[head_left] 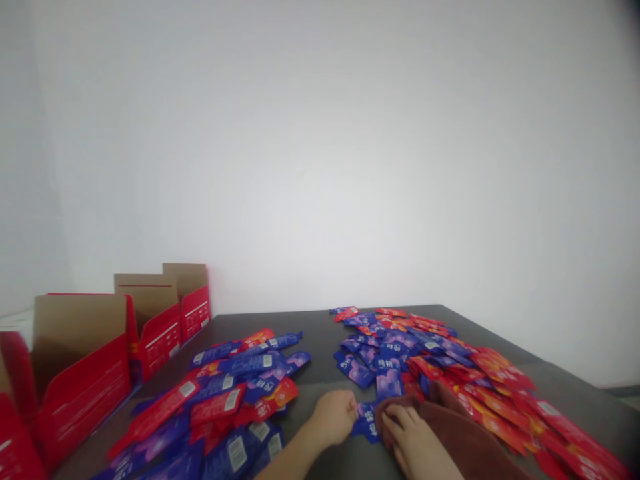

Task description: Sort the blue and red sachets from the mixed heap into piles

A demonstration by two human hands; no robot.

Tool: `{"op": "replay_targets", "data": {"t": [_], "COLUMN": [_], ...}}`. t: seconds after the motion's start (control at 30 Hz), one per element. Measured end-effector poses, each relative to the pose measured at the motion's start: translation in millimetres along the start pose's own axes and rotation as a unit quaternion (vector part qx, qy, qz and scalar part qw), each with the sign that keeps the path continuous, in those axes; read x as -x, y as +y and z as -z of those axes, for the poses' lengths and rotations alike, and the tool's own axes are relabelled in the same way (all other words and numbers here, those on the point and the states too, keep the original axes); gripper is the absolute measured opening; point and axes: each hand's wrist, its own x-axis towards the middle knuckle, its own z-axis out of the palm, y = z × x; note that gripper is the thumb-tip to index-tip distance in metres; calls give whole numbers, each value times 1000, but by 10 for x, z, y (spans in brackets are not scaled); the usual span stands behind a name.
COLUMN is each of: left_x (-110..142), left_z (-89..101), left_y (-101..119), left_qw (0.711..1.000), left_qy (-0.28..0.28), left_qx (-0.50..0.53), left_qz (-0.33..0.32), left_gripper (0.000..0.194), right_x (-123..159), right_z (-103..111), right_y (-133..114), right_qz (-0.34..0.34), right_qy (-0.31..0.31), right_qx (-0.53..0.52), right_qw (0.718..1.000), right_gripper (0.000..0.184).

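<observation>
My left hand is closed, its curled fingers at the left end of a small blue-purple pouch that lies on the dark table. A brown cloth is bunched under my right hand, whose fingers are bent over it. The cloth covers the right end of that pouch. Just beyond it lies another blue-purple pouch with white characters and round purple fruit shapes. My left fingertips are mostly hidden from view.
To the left is a loose heap of red and blue pouches, some with barcodes up. A larger heap of red-orange pouches and blue ones spreads along the right. Several open red cardboard boxes line the table's left edge. Behind stands a white wall.
</observation>
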Motion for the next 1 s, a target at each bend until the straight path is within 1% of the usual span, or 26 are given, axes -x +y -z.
{"op": "replay_targets", "data": {"t": [0.1, 0.17, 0.2, 0.27, 0.33, 0.43, 0.47, 0.5, 0.53, 0.6, 0.63, 0.67, 0.7, 0.73, 0.77, 0.8, 0.87, 0.93, 0.97, 1.0], "left_x": [2, 8, 12, 16, 20, 43, 58, 75, 93, 128, 140, 148, 151, 149, 144, 136, 117, 101, 95, 90], "left_z": [-6, -18, -23, -13, 39, 193, 248, 296, 332, 357, 347, 328, 304, 279, 257, 241, 230, 234, 237, 237], "left_y": [-16, -22, -24, -32, -42, -44, -37, -25, -11, 12, 16, 13, 0, -21, -48, -81, -148, -203, -221, -232], "left_qw": [1000, 1000, 1000, 1000, 1000, 998, 996, 991, 984, 957, 943, 936, 936, 942, 951, 963, 984, 995, 998, 999], "left_qy": [-2, -2, -1, 4, 16, 52, 69, 84, 95, 99, 89, 73, 54, 35, 18, 5, -4, -4, -8, -14], "left_qx": [-11, -14, -14, -14, -20, -42, -62, -89, -122, -184, -202, -203, -191, -167, -134, -97, -32, 1, 7, 10], "left_qz": [-6, -6, -5, -6, -6, -5, -19, -48, -91, -201, -248, -278, -291, -291, -277, -252, -174, -96, -68, -52], "left_gripper": [15, 16, 16, 14, 12, 16, 18, 19, 19, 15, 13, 10, 9, 11, 13, 13, 13, 24, 32, 39], "right_x": [-90, -109, -102, -62, -9, 40, 44, 41, 34, 7, -9, -24, -36, -46, -51, -51, -44, -33, -29, -26], "right_z": [-157, -248, -283, -321, -310, -189, -125, -53, 22, 169, 232, 286, 326, 351, 361, 356, 314, 254, 226, 204], "right_y": [-231, -299, -293, -201, -29, 291, 396, 492, 576, 691, 716, 715, 689, 641, 574, 496, 337, 227, 204, 205], "right_qz": [68, 109, 115, 92, 32, -47, -69, -91, -115, -156, -166, -169, -165, -159, -148, -131, -84, -47, -42, -52], "right_qy": [-27, -33, -28, -21, -17, -9, -5, 0, 5, 15, 24, 36, 46, 55, 61, 60, 36, 9, 3, 6], "right_qx": [-8, -8, -1, 21, 45, 62, 49, 28, 5, -30, -40, -49, -58, -71, -85, -99, -129, -164, -180, -192], "right_qw": [997, 993, 993, 995, 998, 997, 996, 995, 993, 987, 985, 984, 984, 983, 983, 985, 987, 985, 983, 980], "right_gripper": [55, 57, 58, 59, 55, 44, 40, 36, 33, 30, 32, 34, 37, 40, 43, 44, 45, 44, 43, 42]}}
